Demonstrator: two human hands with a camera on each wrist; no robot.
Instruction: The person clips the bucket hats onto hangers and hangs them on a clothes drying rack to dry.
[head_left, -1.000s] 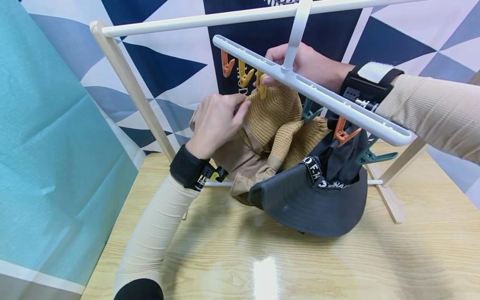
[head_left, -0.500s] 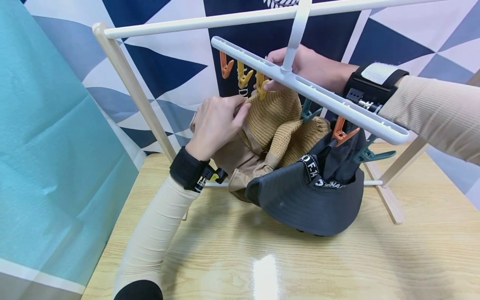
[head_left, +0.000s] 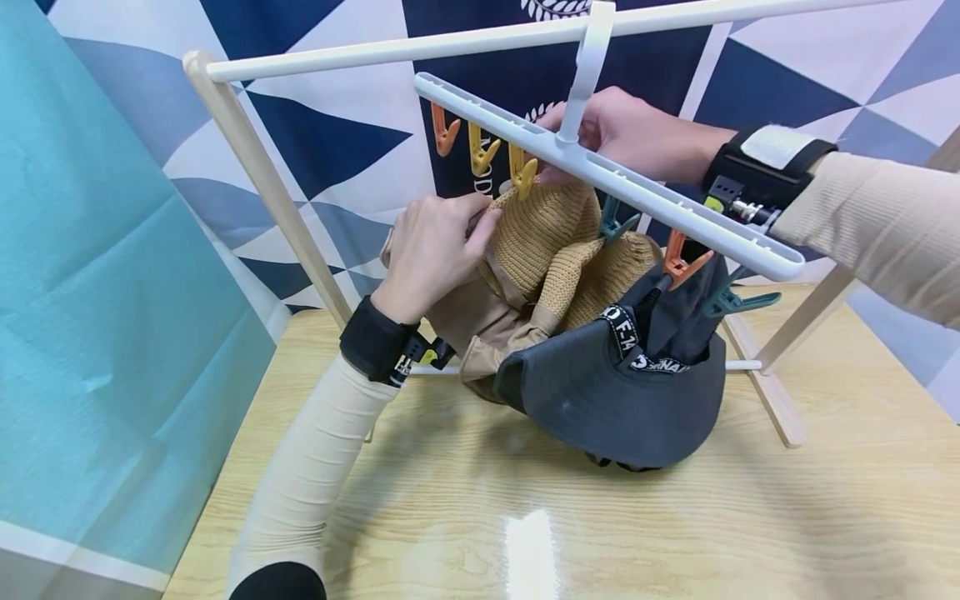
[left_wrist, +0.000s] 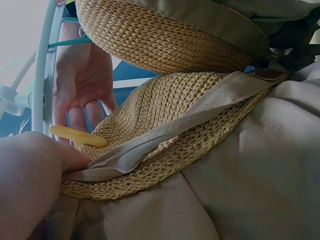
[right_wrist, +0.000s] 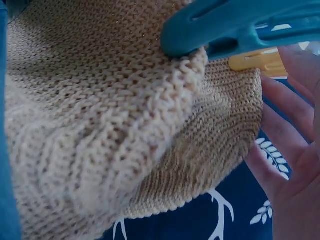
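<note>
A pale blue clip hanger point(head_left: 660, 200) hangs by its hook from a white rail. On it hangs a tan knitted sun hat point(head_left: 543, 237) with beige cloth. My left hand point(head_left: 438, 246) pinches the edge of its brim between thumb and fingers. A yellow clip point(head_left: 522, 175) sits on the brim beside those fingertips; the left wrist view shows the clip point(left_wrist: 77, 136) too. Behind the hanger bar is my right hand point(head_left: 626, 129), its fingers point(right_wrist: 282, 125) extended near the brim. The brim hides some right fingertips in the left wrist view. A teal clip point(right_wrist: 215, 30) grips another edge.
A dark grey hat point(head_left: 622, 400) hangs at the right from an orange clip point(head_left: 681, 262) and a teal clip point(head_left: 735, 302). Another orange clip point(head_left: 444, 132) and a yellow clip point(head_left: 482, 152) hang at the left end. The wooden rack point(head_left: 262, 183) stands on a table point(head_left: 420, 517).
My right thumb and fingers have come off the yellow clip, and that hand has shifted slightly right. The hanger has swung a little left. My left hand keeps its pinch on the brim.
</note>
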